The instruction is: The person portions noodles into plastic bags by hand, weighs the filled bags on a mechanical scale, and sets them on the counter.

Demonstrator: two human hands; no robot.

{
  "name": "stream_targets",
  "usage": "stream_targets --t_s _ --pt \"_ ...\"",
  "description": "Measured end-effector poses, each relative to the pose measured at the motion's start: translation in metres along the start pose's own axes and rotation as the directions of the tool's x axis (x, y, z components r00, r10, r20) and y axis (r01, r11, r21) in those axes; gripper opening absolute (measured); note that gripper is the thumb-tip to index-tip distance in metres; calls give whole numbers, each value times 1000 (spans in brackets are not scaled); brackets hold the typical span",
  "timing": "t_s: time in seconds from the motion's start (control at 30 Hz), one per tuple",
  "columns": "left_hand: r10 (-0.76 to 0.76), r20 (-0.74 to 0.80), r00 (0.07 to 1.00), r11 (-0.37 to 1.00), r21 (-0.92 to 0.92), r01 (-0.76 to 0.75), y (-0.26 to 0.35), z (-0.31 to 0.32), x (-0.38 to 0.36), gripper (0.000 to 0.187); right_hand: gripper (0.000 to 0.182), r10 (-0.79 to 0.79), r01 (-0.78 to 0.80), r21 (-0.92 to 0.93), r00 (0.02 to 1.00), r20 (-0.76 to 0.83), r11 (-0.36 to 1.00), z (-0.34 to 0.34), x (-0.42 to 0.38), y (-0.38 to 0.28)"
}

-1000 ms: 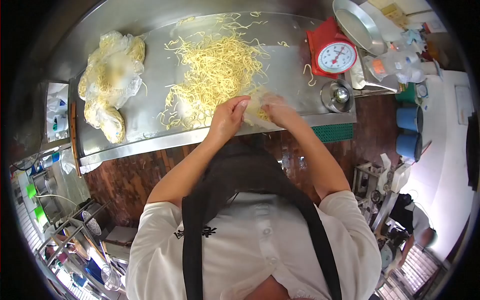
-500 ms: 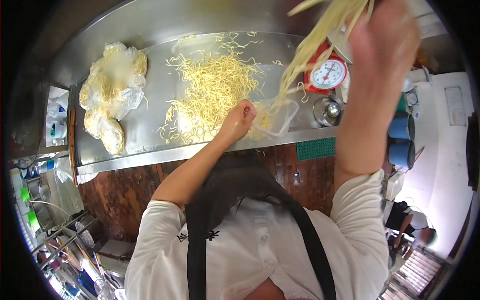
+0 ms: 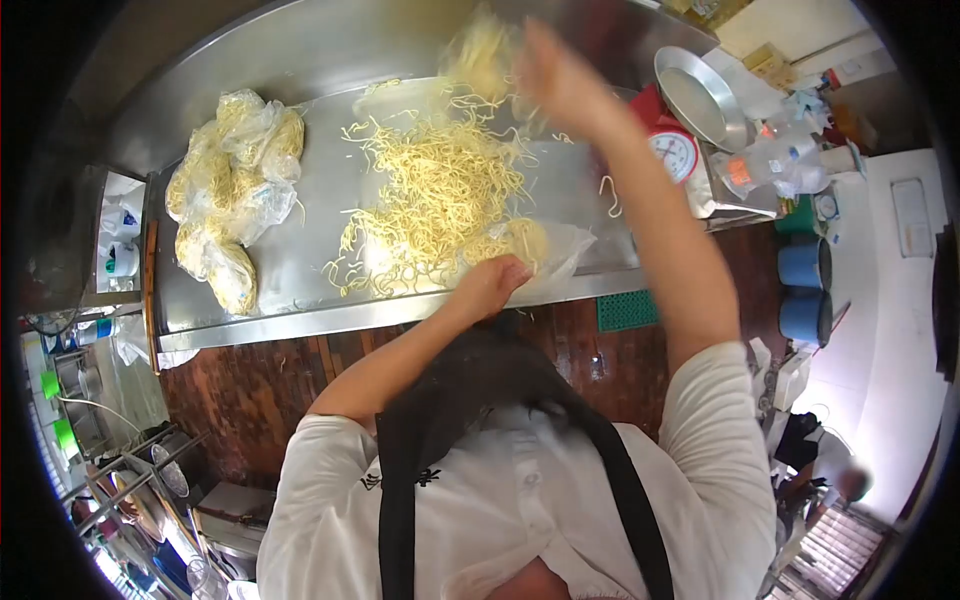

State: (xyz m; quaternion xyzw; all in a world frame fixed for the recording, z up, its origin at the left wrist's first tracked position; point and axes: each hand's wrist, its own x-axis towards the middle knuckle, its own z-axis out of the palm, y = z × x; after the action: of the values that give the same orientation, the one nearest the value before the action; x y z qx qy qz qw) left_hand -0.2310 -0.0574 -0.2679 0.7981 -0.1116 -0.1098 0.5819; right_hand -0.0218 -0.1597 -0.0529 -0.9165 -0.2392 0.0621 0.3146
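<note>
A loose heap of yellow noodles (image 3: 440, 190) is spread over the steel counter (image 3: 310, 240). At the heap's near right edge my left hand (image 3: 495, 285) is closed on the edge of a clear plastic bag (image 3: 565, 250), which lies on its side with noodles inside. My right hand (image 3: 550, 75) is raised above the back of the counter and smeared by motion. A blurred bunch of noodles (image 3: 482, 60) is just left of its fingers; whether the fingers still touch it cannot be told.
Filled noodle bags (image 3: 235, 170) lie at the counter's left. On the right are a red dial scale (image 3: 672, 150), a round metal pan (image 3: 702, 97) and plastic bags (image 3: 780, 160). Blue buckets (image 3: 803, 262) stand beyond. Another person (image 3: 820, 455) is at the lower right.
My right hand has swung left from above the scale, and the noodle bunch has moved left too. The pan has come into full view. My left hand stays by the bag.
</note>
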Motion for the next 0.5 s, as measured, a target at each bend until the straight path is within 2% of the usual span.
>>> stream_targets --t_s 0.03,0.07,0.1,0.13,0.17,0.2,0.23,0.27,0.33,0.37,0.47,0.5 --pt "-79 22 997 996 -36 79 1 -4 -3 31 69 116 -115 -70 993 15 991 20 -33 20" --pt "-156 43 987 984 -76 159 4 -9 -4 30 64 106 -114 -126 992 -68 986 45 -63 52" --pt "-232 59 971 963 -124 238 7 -10 -3 30 46 187 -187 -201 982 -18 962 48 -96 46" --pt "-260 55 964 955 -131 265 10 -11 -2 30 39 131 -112 -165 985 110 980 59 -122 67" --pt "-291 64 955 946 -133 297 12 -10 -5 31 43 305 -288 -103 909 284 952 66 -143 59" --pt "-312 71 947 939 -128 319 15 -11 -3 31 42 283 -260 -120 922 262 958 92 -164 66" --pt "-294 79 952 946 -116 302 19 -12 -2 30 41 267 -241 -135 934 237 961 122 -181 78" --pt "-276 89 957 953 -106 284 24 -11 -2 30 38 302 -320 29 916 265 947 131 -183 82" --pt "-213 56 976 973 -78 217 33 -13 -1 28 34 331 -442 333 881 339 833 138 -178 83" --pt "-169 22 985 984 -53 169 37 -14 -2 26 26 294 -419 524 905 306 741 136 -175 84" --pt "-69 26 997 998 10 69 37 -18 3 25 23 224 -225 545 972 69 808 127 -153 85" --pt "-45 38 998 999 26 44 34 -19 5 26 23 172 -199 435 980 101 878 105 -139 69"
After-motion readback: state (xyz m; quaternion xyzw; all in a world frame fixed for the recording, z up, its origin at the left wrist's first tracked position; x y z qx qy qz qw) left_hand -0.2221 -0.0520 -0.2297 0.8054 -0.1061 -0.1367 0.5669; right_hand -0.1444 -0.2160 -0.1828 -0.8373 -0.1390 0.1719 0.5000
